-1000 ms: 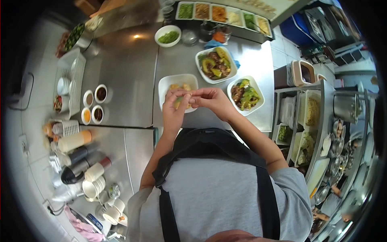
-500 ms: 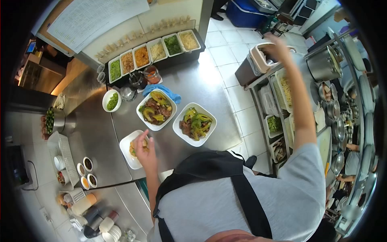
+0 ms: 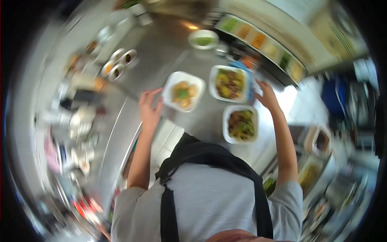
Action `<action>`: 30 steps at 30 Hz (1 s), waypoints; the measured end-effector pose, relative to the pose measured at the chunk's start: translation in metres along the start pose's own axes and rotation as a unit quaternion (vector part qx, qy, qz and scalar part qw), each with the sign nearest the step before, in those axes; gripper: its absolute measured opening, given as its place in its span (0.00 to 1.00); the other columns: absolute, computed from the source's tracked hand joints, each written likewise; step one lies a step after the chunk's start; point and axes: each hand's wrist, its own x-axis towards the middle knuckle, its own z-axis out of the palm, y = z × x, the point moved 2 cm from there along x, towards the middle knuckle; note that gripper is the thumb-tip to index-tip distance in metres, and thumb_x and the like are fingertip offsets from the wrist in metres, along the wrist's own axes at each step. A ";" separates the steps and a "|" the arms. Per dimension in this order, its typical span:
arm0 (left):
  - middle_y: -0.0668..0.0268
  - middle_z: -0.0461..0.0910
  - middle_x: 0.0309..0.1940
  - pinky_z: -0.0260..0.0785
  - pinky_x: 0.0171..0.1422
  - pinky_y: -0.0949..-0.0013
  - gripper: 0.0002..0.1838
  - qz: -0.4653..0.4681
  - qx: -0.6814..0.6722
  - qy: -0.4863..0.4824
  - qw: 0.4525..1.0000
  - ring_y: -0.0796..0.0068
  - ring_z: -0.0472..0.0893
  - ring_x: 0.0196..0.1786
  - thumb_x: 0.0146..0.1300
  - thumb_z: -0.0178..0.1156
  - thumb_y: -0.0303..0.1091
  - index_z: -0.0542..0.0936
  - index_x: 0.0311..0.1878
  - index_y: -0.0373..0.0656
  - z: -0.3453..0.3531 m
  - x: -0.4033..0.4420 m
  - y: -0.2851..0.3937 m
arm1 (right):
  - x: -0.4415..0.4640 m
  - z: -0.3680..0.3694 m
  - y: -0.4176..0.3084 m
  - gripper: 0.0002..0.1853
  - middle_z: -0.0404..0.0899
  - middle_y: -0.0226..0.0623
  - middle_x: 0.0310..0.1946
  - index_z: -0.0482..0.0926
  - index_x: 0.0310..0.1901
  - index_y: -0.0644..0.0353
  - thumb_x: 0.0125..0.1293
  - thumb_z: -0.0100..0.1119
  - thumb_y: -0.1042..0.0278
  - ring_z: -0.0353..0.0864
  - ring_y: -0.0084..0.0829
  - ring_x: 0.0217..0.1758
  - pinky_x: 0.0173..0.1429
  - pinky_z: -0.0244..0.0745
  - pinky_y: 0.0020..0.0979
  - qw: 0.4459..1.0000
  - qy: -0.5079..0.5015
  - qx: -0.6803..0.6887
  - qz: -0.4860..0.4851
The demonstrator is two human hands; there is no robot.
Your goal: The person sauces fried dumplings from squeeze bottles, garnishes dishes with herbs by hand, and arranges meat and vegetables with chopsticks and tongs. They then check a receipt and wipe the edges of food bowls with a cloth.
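The bare left hand (image 3: 150, 105), thumb and fingers apart, is at the left rim of a white rounded-square bowl (image 3: 167, 88) of golden chunks (image 3: 192, 91); contact is unclear. The bare right hand (image 3: 267, 96), spread, is beside a blue cloth (image 3: 250, 81); 0.5 s ago it was near the beige-rimmed bin (image 3: 309, 139). The table (image 3: 157, 56) is smooth steel.

White was noted for the left bowl (image 3: 167, 93); golden-yellow was recorded for its pieces (image 3: 189, 89), green for the garnish (image 3: 182, 93). In the white upper bowl (image 3: 212, 83) and white lower bowl (image 3: 225, 126), mixed brown and yellow-green were observed. Blue was seen in the cloth (image 3: 251, 85), silver-grey on the tabletop (image 3: 191, 120). The apron (image 3: 205, 151) was logged as black, the shirt (image 3: 213, 189) as plain grey.
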 end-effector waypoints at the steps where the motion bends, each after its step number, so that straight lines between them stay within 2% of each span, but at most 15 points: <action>1: 0.58 0.77 0.47 0.65 0.60 0.60 0.13 -0.003 0.013 0.019 1.000 0.58 0.74 0.54 0.58 0.62 0.30 0.82 0.48 0.43 -0.013 -0.011 -0.007 | 0.011 0.019 0.000 0.28 0.72 0.51 0.56 0.75 0.58 0.60 0.51 0.65 0.70 0.71 0.49 0.60 0.63 0.67 0.43 0.998 0.022 0.009 -0.055; 2: 0.58 0.77 0.47 0.66 0.59 0.60 0.13 -0.019 0.037 0.035 0.999 0.57 0.74 0.54 0.57 0.63 0.30 0.82 0.47 0.43 -0.025 -0.025 -0.018 | 0.018 0.035 0.001 0.24 0.73 0.52 0.55 0.78 0.55 0.59 0.52 0.62 0.71 0.71 0.49 0.60 0.65 0.65 0.46 0.991 0.013 -0.130 -0.039; 3: 0.58 0.77 0.46 0.66 0.58 0.59 0.13 -0.038 0.061 0.053 0.996 0.57 0.74 0.53 0.56 0.63 0.30 0.82 0.46 0.43 -0.037 -0.040 -0.031 | 0.025 0.049 0.013 0.18 0.78 0.52 0.48 0.81 0.48 0.61 0.54 0.58 0.72 0.73 0.50 0.56 0.62 0.66 0.49 0.985 0.079 -0.136 -0.077; 4: 0.59 0.77 0.45 0.64 0.58 0.58 0.13 -0.063 0.076 0.079 0.992 0.58 0.74 0.52 0.55 0.63 0.30 0.82 0.46 0.46 -0.052 -0.057 -0.043 | 0.034 0.053 0.022 0.13 0.80 0.50 0.39 0.82 0.41 0.64 0.55 0.56 0.73 0.76 0.49 0.49 0.57 0.68 0.48 0.979 0.033 -0.182 -0.081; 5: 0.61 0.77 0.44 0.61 0.59 0.57 0.14 -0.117 0.116 0.105 0.981 0.60 0.74 0.51 0.55 0.63 0.30 0.82 0.46 0.49 -0.070 -0.075 -0.050 | 0.033 0.049 0.018 0.09 0.80 0.47 0.33 0.82 0.36 0.66 0.53 0.57 0.75 0.77 0.49 0.42 0.52 0.70 0.48 0.972 0.090 -0.137 -0.169; 6: 0.62 0.77 0.44 0.61 0.59 0.57 0.14 -0.158 0.140 0.134 0.968 0.60 0.74 0.51 0.55 0.63 0.30 0.82 0.46 0.50 -0.091 -0.099 -0.066 | 0.033 0.050 0.020 0.07 0.78 0.46 0.30 0.82 0.34 0.66 0.53 0.57 0.77 0.76 0.48 0.40 0.51 0.70 0.48 0.968 0.145 -0.122 -0.167; 7: 0.62 0.77 0.44 0.60 0.60 0.57 0.14 -0.189 0.157 0.158 0.956 0.61 0.74 0.51 0.55 0.63 0.30 0.82 0.46 0.51 -0.102 -0.121 -0.086 | 0.038 0.057 0.044 0.09 0.81 0.47 0.38 0.83 0.37 0.65 0.55 0.61 0.71 0.77 0.49 0.49 0.60 0.68 0.48 0.976 0.097 -0.154 -0.120; 8: 0.63 0.76 0.44 0.59 0.60 0.57 0.14 -0.213 0.167 0.175 0.947 0.61 0.74 0.50 0.55 0.62 0.29 0.82 0.46 0.52 -0.112 -0.136 -0.107 | 0.039 0.043 0.021 0.10 0.83 0.44 0.34 0.83 0.36 0.64 0.54 0.63 0.69 0.81 0.46 0.44 0.52 0.74 0.43 0.984 0.054 -0.165 -0.048; 10: 0.60 0.77 0.41 0.63 0.57 0.58 0.13 -0.270 0.192 0.232 0.914 0.58 0.75 0.48 0.56 0.62 0.30 0.83 0.45 0.52 -0.145 -0.175 -0.152 | 0.042 0.046 0.023 0.09 0.83 0.41 0.28 0.83 0.34 0.63 0.52 0.65 0.68 0.83 0.43 0.34 0.40 0.77 0.40 0.985 0.081 -0.151 0.032; 12: 0.57 0.77 0.40 0.66 0.56 0.57 0.13 -0.328 0.176 0.292 0.881 0.54 0.75 0.49 0.55 0.63 0.31 0.83 0.45 0.52 -0.189 -0.216 -0.204 | 0.045 0.044 0.029 0.10 0.84 0.40 0.26 0.84 0.34 0.62 0.49 0.65 0.68 0.84 0.41 0.28 0.35 0.77 0.41 0.987 0.078 -0.135 0.034; 16: 0.58 0.78 0.38 0.68 0.55 0.57 0.12 -0.411 0.255 0.473 0.737 0.54 0.76 0.47 0.54 0.64 0.32 0.84 0.44 0.52 -0.319 -0.299 -0.309 | 0.051 0.006 0.039 0.24 0.84 0.49 0.42 0.80 0.51 0.66 0.51 0.67 0.66 0.85 0.35 0.43 0.49 0.78 0.34 0.987 -0.061 -0.147 0.011; 18: 0.57 0.78 0.39 0.68 0.55 0.57 0.13 -0.379 0.319 0.522 0.695 0.53 0.76 0.47 0.55 0.64 0.32 0.83 0.45 0.50 -0.396 -0.336 -0.349 | 0.040 -0.023 -0.010 0.26 0.81 0.50 0.50 0.74 0.58 0.69 0.58 0.65 0.67 0.82 0.33 0.50 0.56 0.74 0.30 0.980 -0.017 -0.169 0.108; 24: 0.48 0.73 0.51 0.67 0.61 0.53 0.32 -0.622 0.325 0.534 0.471 0.49 0.74 0.56 0.49 0.67 0.54 0.76 0.56 0.48 -0.561 -0.450 -0.473 | 0.036 -0.027 -0.184 0.22 0.79 0.46 0.53 0.74 0.58 0.70 0.64 0.59 0.68 0.79 0.32 0.53 0.59 0.71 0.30 0.987 0.109 -0.015 0.115; 27: 0.47 0.69 0.59 0.66 0.65 0.52 0.40 -0.706 0.246 0.492 0.446 0.48 0.70 0.62 0.52 0.63 0.64 0.72 0.61 0.46 -0.607 -0.481 -0.515 | 0.045 -0.003 -0.255 0.20 0.78 0.45 0.54 0.74 0.58 0.70 0.68 0.56 0.69 0.78 0.31 0.54 0.60 0.70 0.29 0.991 0.090 0.067 0.070; 30: 0.47 0.73 0.60 0.66 0.64 0.56 0.41 -0.741 0.206 0.454 0.451 0.51 0.73 0.63 0.50 0.63 0.65 0.78 0.57 0.39 -0.640 -0.494 -0.541 | 0.058 0.033 -0.323 0.18 0.77 0.43 0.55 0.74 0.58 0.70 0.71 0.53 0.70 0.76 0.30 0.55 0.61 0.68 0.29 0.993 0.038 0.109 0.020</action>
